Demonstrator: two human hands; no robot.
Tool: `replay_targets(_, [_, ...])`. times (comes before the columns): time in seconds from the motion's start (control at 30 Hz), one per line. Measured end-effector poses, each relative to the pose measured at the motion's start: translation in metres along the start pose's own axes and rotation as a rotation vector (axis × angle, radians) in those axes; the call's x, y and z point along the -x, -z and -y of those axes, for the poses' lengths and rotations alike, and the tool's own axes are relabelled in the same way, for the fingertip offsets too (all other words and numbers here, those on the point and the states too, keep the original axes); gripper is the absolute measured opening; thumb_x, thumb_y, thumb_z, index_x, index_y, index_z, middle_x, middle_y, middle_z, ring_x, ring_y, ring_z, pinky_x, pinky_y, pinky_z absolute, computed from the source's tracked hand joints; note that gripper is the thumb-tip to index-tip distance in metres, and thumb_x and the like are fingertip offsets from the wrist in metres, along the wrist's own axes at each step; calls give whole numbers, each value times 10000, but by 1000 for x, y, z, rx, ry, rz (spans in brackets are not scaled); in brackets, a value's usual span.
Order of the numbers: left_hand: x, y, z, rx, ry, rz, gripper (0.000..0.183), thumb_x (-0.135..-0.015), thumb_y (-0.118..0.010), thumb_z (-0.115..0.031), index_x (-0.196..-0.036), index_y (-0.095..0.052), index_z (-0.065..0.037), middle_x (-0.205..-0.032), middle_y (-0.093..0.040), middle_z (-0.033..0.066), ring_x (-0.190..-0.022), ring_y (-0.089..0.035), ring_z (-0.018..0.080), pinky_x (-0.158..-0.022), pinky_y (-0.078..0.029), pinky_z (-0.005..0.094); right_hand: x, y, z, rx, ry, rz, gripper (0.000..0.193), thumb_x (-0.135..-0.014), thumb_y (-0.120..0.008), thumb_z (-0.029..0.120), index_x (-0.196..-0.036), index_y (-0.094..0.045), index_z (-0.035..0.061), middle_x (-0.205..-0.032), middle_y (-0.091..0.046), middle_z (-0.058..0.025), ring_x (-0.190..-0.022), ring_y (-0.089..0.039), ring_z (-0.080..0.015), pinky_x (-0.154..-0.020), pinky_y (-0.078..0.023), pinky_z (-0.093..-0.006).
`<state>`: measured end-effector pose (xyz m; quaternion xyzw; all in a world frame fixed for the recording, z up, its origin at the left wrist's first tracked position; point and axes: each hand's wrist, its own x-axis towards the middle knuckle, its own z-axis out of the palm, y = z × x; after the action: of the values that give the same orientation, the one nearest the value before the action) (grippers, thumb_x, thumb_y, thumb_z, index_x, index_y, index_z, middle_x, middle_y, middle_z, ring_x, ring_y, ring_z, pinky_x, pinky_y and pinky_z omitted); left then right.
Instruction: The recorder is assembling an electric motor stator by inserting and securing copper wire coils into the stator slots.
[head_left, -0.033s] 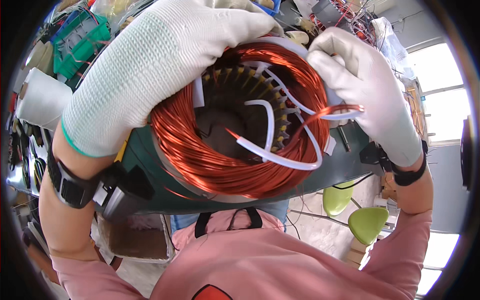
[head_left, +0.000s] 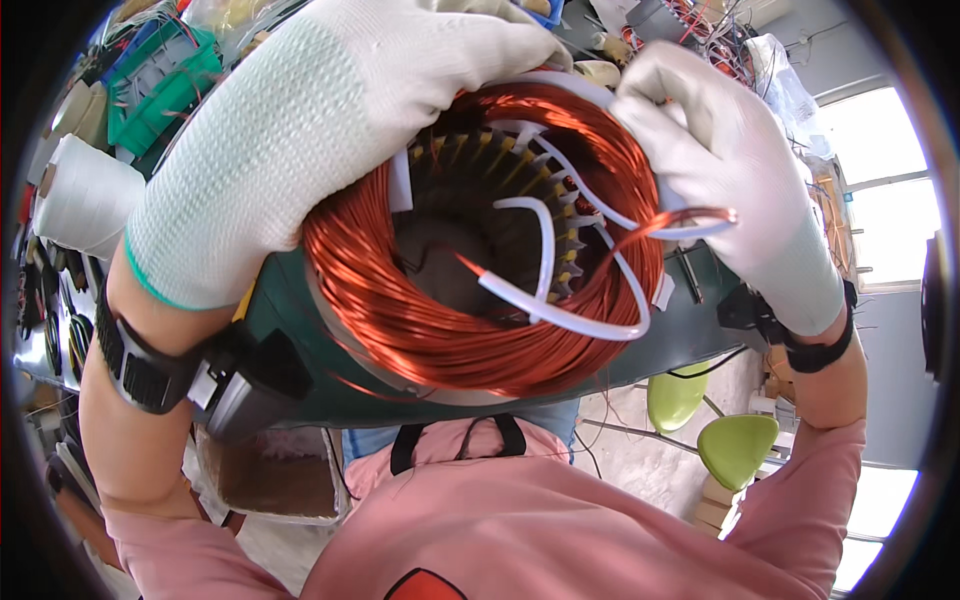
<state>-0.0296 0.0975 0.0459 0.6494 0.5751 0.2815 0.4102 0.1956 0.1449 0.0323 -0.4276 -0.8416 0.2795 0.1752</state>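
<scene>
A motor stator [head_left: 455, 160] with a thick ring of copper winding [head_left: 400, 320] stands in front of me at the table edge. My left hand [head_left: 430, 50], in a white knit glove, lies over the far left of the winding, its fingers curled at the far rim. My right hand [head_left: 710, 140], gloved too, is closed beside the far right of the ring; whatever its fingers pinch is hidden. White sleeving [head_left: 580, 320] loops across the bore with a copper end poking out. Another sleeved copper lead [head_left: 690, 222] passes in front of my right hand.
On the left are a spool of white thread [head_left: 90, 195] and a green bin [head_left: 160, 90]. A lined waste box [head_left: 270, 480] stands below the table [head_left: 290, 390]. Green chair parts [head_left: 735, 450] show at lower right. Tangled wires [head_left: 700, 40] lie at the far right.
My right hand has risen slightly, still closed. The winding and its sleeved leads have shifted a little to the right. My left hand keeps almost the same place.
</scene>
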Motion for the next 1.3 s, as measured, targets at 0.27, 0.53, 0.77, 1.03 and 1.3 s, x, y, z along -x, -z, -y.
replay_targets(0.27, [-9, -9, 17, 288, 71, 5, 320, -1058, -592, -238, -1162, -721, 35, -919, -738, 7, -808, -642, 45, -743, -514, 204, -5, 20, 58, 261, -136, 231, 190, -1072, -561, 225, -1053, -569, 36, -771, -643, -105, -669, -650, -164, -625, -508, -338])
replay_targets(0.53, [-13, -2, 31, 390, -130, 81, 297, -1062, -583, -218, -1096, -737, 34, -930, -730, -16, -787, -620, 25, -717, -493, 195, -14, 0, 43, 385, 248, 75, 137, -1043, -569, 179, -1033, -549, 44, -754, -628, -171, -662, -644, -349, -629, -503, -399])
replay_targets(0.77, [-4, -15, 1, 471, 144, -20, 329, -1017, -671, -230, -1190, -708, 48, -1002, -744, 32, -875, -667, 66, -808, -529, 205, -12, 28, 60, 237, -12, 237, 173, -1032, -602, 195, -1008, -615, 24, -717, -645, -122, -639, -676, -215, -606, -497, -363])
replay_targets(1.03, [-16, -4, 13, 356, 57, 42, 376, -968, -742, -238, -1207, -699, 49, -1051, -730, 43, -937, -655, 79, -860, -514, 227, 0, 0, 32, 285, 156, -39, 171, -1046, -598, 182, -964, -619, 34, -683, -628, -49, -589, -545, -126, -577, -457, -305])
replay_targets(1.3, [-8, -4, -14, 106, 53, 124, 436, -976, -698, -381, -1093, -717, 38, -899, -723, 42, -801, -635, 77, -758, -513, 233, 10, 13, 8, -102, -129, 88, 137, -1046, -577, 168, -992, -577, 43, -798, -503, 33, -701, -463, -52, -623, -408, -253])
